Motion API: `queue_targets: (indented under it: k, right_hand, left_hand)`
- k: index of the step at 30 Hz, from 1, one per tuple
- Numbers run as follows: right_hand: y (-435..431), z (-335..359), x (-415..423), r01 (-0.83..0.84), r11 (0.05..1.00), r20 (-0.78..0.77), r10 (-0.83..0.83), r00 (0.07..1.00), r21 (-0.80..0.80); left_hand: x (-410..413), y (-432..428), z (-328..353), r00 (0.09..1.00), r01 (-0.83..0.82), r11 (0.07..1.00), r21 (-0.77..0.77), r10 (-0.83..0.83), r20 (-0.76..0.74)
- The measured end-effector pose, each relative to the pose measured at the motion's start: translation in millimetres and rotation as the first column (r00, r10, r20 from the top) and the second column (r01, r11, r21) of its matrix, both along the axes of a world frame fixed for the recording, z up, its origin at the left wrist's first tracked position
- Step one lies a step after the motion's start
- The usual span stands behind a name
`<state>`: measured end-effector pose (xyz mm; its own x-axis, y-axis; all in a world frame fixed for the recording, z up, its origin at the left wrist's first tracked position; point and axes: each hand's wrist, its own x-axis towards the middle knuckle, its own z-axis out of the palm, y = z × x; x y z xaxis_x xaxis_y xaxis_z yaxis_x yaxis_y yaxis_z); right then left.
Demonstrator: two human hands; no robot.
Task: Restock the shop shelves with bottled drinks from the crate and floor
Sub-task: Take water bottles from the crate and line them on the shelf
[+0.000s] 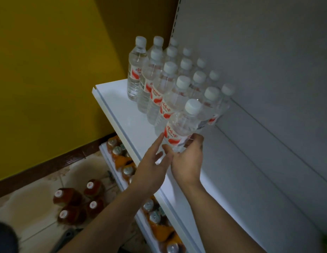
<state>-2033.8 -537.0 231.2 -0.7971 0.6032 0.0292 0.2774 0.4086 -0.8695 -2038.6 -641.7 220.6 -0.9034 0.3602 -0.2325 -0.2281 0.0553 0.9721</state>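
White shelf (232, 170) holds front bottle (179, 128); right hand (188, 161) fingers curl round it, left hand (151, 168) fingers straight, touching.

- Water bottles (174, 105): clear, glossy plastic with white ridged caps.
- Shelf (232, 179): smooth, white, painted metal with a faint sheen.
- Left wall (49, 70): matt yellow paint.
- Floor (31, 207): glossy tile.

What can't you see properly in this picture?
Head view:
- Nearest bottle: label writing blurred.
- Back-row bottles: hidden behind front rows.
- Cans: partly covered by the shelf above.
- Floor bottles: only tops show.
- Crate: out of frame.
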Motion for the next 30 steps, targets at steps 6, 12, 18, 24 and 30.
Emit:
queue_targets:
  k: [6, 12, 18, 24, 30]
  right_hand:
    - [5, -10, -12, 0.059, 0.992, 0.010, -0.060, 0.998, 0.111]
    - [12, -15, -21, 0.011, 0.986, -0.015, -0.009, 1.000, 0.165]
    - [12, -18, -21, -0.004, 0.987, 0.004, 0.003, 1.000, 0.161]
    - [12, -18, -21, -0.009, 0.982, 0.027, 0.004, 1.000, 0.190]
    - [10, -13, -24, 0.004, 0.986, 0.063, -0.014, 0.998, 0.165]
  left_hand:
    - [-6, 11, -4, 0.999, -0.033, 0.997, -0.067, 0.034, 0.013]
    - [-5, 21, -12, 0.991, -0.087, 0.996, -0.006, 0.087, 0.104]
    - [3, 21, -19, 0.985, -0.093, 0.996, -0.007, 0.093, 0.146]
    - [7, 15, -10, 0.989, -0.078, 0.997, -0.024, 0.081, 0.123]
    - [15, -8, 1, 0.981, -0.106, 0.994, -0.009, 0.106, 0.163]
